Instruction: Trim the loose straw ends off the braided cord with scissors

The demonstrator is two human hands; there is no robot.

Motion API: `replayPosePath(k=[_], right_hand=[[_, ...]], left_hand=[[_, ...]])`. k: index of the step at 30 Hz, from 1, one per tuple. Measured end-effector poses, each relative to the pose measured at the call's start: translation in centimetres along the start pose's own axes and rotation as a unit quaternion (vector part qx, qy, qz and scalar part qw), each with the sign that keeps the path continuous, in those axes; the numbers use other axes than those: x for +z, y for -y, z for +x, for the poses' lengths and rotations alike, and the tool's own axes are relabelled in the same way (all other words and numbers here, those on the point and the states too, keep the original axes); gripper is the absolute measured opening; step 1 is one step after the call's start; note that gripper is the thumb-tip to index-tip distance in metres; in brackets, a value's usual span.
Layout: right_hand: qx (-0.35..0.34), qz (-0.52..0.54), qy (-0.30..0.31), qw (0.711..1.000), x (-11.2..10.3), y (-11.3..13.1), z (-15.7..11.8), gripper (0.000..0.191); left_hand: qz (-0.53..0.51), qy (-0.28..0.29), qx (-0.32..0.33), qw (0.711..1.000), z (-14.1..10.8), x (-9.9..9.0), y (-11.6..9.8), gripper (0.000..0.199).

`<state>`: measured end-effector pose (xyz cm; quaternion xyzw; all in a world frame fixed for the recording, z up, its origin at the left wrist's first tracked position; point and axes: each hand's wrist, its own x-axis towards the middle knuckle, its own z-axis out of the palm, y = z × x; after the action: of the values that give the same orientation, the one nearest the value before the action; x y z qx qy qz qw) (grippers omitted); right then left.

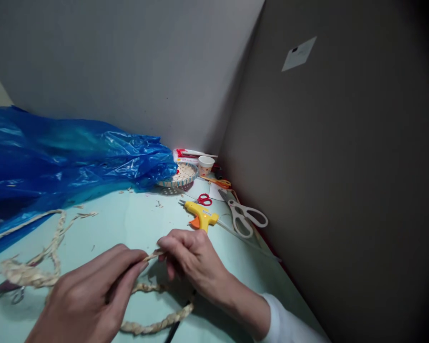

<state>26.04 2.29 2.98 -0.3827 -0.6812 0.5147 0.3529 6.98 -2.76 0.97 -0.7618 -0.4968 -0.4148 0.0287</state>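
Observation:
My left hand (96,290) pinches a thin pale strand (153,256) between thumb and fingertips at the lower middle. The strand's other end is held between the thumb and fingers of my right hand (191,259). Below and between both hands, a braided straw cord (160,324) curves over the pale green table (128,221); part of it is hidden behind my left hand. More braided straw (32,274) lies left of my left hand, with loose fibres sticking out. Just beyond my right hand rests a yellow glue gun (202,215).
A blue plastic bag (71,152) covers the back left. Red scissors (204,199), large grey scissors (245,216), orange-handled scissors (223,182), a paper cup (206,165) and a woven basket (186,175) stand or lie towards the corner. A dark wall (325,181) borders the right.

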Motion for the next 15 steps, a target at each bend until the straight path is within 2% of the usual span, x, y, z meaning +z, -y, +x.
replayPosePath(k=[2, 4, 6, 9, 11, 15], right_hand=[[0.029, 0.063, 0.022, 0.997, -0.7, 0.2, 0.6, 0.048], [0.021, 0.083, 0.012, 0.996, -1.4, 0.4, 1.0, 0.049], [0.013, 0.085, 0.001, 0.996, -1.8, 0.6, 1.3, 0.051], [0.014, 0.071, 0.016, 0.997, -2.2, 1.0, 1.2, 0.05], [0.013, 0.05, 0.027, 0.998, -2.3, 1.3, 0.9, 0.048], [-0.011, 0.035, 0.011, 0.999, -2.6, 1.4, 0.7, 0.042]], left_hand=[[0.001, 0.039, -0.025, 0.999, 0.5, -0.3, 0.1, 0.008], [0.003, 0.046, -0.034, 0.998, 1.0, -0.6, 0.4, 0.011], [0.01, 0.05, -0.006, 0.999, 1.5, -0.9, 0.8, 0.008], [0.016, 0.056, 0.025, 0.998, 2.1, -1.0, 0.9, 0.004], [0.023, 0.045, 0.034, 0.998, 2.5, -1.1, 0.7, 0.006], [0.057, 0.053, 0.106, 0.991, 3.7, -1.3, 0.5, 0.014]])
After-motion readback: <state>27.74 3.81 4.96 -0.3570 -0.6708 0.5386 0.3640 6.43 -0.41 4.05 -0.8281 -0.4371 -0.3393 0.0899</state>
